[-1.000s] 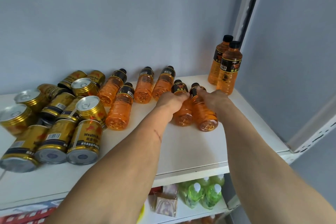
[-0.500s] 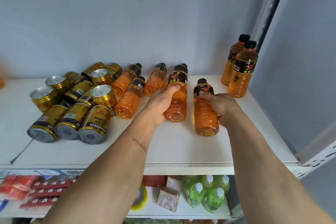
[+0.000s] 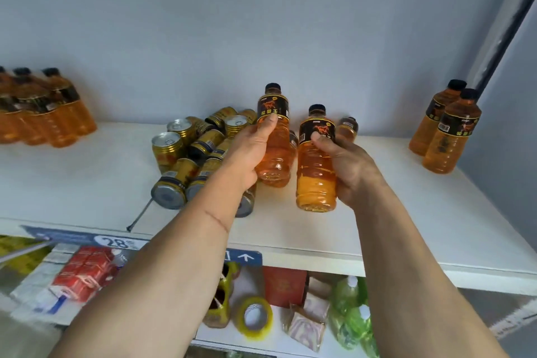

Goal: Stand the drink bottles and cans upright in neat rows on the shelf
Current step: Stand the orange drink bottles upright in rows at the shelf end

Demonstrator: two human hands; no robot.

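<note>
Hands: left hand (image 3: pixel 252 145) wrapped round one orange bottle (image 3: pixel 275 139), right hand (image 3: pixel 345 166) round a second bottle (image 3: pixel 316 166); both raised clear of the shelf (image 3: pixel 406 212), caps up.
Rest: cans (image 3: pixel 186 160) heaped on their sides just left; two upright bottles (image 3: pixel 447 128) at far right.
Risk: left forearm hangs over the heap, a nudge could roll cans off the front edge; smooth bottles could slip.
Room: white shelf, plain grey wall, stocked shelf below.

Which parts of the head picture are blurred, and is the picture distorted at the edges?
Head view: the bottle pack at far left and the lower-shelf goods are smeared; the bottle in the left hand shows a readable label; the shelf edge slopes down to the right, and the right post leans, from the wide-angle lens.
</note>
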